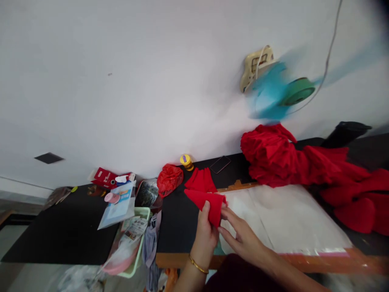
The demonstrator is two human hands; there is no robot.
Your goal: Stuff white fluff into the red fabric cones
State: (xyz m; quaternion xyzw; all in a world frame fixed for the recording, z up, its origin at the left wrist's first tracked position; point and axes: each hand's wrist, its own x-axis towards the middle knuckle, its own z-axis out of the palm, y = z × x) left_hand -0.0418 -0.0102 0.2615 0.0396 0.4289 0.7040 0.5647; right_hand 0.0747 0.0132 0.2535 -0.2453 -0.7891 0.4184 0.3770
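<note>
A cone-shaped piece of red fabric (202, 199) is raised over the dark table, its narrow end pointing left. My left hand (207, 221), below a gold bangle, grips the cloth with the thumb on the near face; the other fingers are behind it. At the wide right end, my right hand (238, 231) has its fingers on the cloth's open edge, some of them partly hidden by the fabric. Just beyond, another red fabric piece (200, 180) lies flat on the table.
A large red fabric heap (273, 156) lies at right beside a white sheet (273, 215). Behind are a phone (220, 164), a yellow-lidded jar (186, 162) and a red plastic bag (170, 179). A green basket (142, 239) stands left. A blurred blue fan (270, 91) hangs above.
</note>
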